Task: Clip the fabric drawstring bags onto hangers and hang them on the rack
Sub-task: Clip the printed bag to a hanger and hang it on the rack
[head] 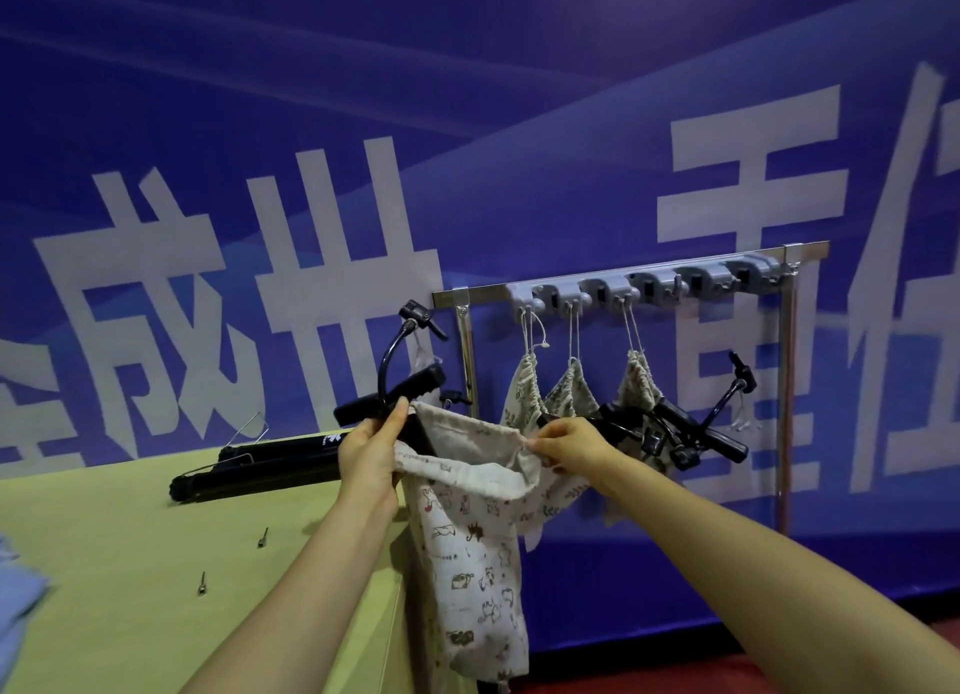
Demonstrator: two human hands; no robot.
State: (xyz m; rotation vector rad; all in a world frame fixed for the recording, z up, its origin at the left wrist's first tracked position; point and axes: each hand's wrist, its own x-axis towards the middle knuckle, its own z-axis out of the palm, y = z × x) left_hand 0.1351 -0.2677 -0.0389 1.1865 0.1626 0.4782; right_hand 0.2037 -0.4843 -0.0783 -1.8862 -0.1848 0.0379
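A cream drawstring bag [475,553] printed with small animals hangs in front of me past the table's right end. My left hand [371,452] grips its left top corner together with a black hanger-like tool [389,394]. My right hand [569,444] pinches the bag's right top corner, stretching the mouth open. Behind stands a chrome rack [784,381] with a grey hook rail [644,285]. Three patterned bags [571,392] hang from the rail's hooks by their strings. A second black hanger [691,433] dangles at the rack's right.
A yellow-green table [130,563] fills the lower left, with long black tubes [260,465], two small metal pins [263,536] and blue cloth [15,600] at its left edge. A blue banner wall with white characters stands behind. Red floor shows at the lower right.
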